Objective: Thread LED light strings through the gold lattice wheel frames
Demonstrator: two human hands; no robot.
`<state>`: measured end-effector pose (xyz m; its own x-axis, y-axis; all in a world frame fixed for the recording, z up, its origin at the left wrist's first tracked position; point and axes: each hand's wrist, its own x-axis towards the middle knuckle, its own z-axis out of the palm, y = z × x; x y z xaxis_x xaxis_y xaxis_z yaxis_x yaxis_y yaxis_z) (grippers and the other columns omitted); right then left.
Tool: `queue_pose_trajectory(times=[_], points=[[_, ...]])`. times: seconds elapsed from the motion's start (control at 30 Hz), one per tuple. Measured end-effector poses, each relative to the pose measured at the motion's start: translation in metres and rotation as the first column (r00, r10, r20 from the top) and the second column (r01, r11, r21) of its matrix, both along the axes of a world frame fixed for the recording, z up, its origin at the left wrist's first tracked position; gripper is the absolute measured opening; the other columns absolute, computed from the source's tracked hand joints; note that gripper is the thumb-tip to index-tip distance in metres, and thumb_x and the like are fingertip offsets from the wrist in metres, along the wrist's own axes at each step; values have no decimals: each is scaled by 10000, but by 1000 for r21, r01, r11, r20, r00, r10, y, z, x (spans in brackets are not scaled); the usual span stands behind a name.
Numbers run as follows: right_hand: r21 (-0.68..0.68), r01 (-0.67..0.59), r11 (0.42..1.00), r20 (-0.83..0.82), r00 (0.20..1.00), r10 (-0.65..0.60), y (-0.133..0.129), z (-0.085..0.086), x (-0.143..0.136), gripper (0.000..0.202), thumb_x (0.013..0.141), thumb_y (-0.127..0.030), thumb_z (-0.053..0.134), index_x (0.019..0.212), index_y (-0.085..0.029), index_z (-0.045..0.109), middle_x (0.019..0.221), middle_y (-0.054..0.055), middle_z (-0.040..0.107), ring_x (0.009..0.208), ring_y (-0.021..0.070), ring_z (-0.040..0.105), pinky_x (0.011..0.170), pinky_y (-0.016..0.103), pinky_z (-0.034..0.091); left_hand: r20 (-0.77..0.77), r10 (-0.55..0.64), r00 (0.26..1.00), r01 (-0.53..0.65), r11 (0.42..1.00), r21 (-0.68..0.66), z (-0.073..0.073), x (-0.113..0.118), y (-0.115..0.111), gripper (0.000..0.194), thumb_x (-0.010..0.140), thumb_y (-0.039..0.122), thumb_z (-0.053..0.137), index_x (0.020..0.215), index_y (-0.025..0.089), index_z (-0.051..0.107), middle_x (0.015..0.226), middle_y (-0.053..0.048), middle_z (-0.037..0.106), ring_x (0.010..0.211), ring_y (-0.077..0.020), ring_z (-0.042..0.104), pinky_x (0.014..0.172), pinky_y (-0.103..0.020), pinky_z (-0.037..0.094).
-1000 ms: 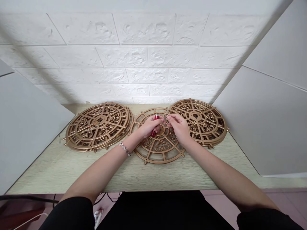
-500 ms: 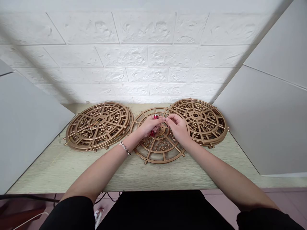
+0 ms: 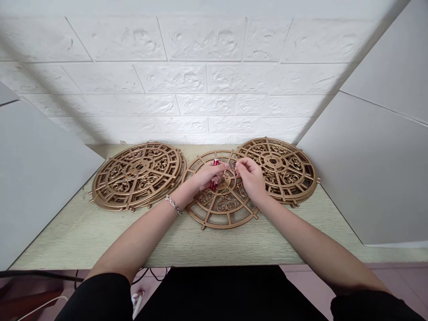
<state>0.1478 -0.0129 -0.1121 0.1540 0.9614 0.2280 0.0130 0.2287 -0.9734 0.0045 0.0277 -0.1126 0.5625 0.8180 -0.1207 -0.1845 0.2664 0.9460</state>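
A round gold openwork panel (image 3: 229,219) with scrollwork lies flat on the table below both hands. Tucked in my left hand (image 3: 206,174) is a slim red object (image 3: 214,174) with a silvery upper end; its exact kind is unclear. The thumb and forefinger of that hand point toward the right one. My right hand (image 3: 250,176) is closed in a pinch just to the right, with a small gap between the two. What sits in the pinch is too small to make out. A thin yellow strand (image 3: 220,193) hangs over the panel below my left hand.
Stacks of similar gold panels lie on the left (image 3: 133,200) and right (image 3: 294,196) of the pale wooden table (image 3: 220,249). A white brick-pattern wall (image 3: 207,80) rises behind. Grey side panels flank the table. Cables (image 3: 143,274) run below its front edge.
The fingertips, close together half a second ago, are now apart. My right hand has drawn slightly right; my left hand has shifted slightly left with the red object.
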Motion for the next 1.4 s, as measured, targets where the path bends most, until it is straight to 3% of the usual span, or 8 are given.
queue_pose_trajectory(times=[0.17,0.3,0.4,0.53,1.0,1.4], points=[[35,27,999,29,999,-28,2,-3,2,101,750,-277,532,778,-183,558,684,-12,528,559,107,445,526,245,387,48,42,998,-40,998,-44,-1,0,1,289,654,280,710,618,159,450,405,115,297,325,-5,218,355,-165,185],[204,8,979,235,970,-57,-1,-3,1,159,791,-260,528,900,-196,624,890,35,581,631,118,481,556,261,415,41,53,998,-51,998,-33,0,2,-1,256,669,249,685,625,161,449,406,114,304,321,-6,222,352,-165,208],[262,-1,965,331,940,-89,-3,-2,1,148,795,-249,533,865,-198,653,900,47,577,694,139,513,562,268,424,48,57,997,-56,998,-23,1,2,-2,254,670,246,678,619,162,444,400,113,304,319,-9,224,349,-165,209],[256,32,966,355,926,-125,-3,-3,0,113,776,-248,553,798,-196,651,859,44,578,687,147,517,544,269,420,55,73,996,-71,997,-25,2,2,-3,253,665,249,681,616,161,449,394,114,305,318,-9,221,352,-166,215],[155,-11,988,406,912,-54,-1,-8,-2,118,783,-266,519,732,-196,598,770,16,567,563,122,451,550,273,384,56,76,996,-75,997,-21,1,2,-3,254,653,263,693,613,159,465,388,114,301,320,-11,217,359,-173,204],[82,45,996,342,937,-70,-1,-2,-1,76,732,-238,525,689,-184,555,719,2,543,542,110,423,509,254,349,77,15,997,-11,998,-61,1,-1,-2,255,653,257,710,649,152,477,395,119,308,320,-6,236,357,-151,222]])
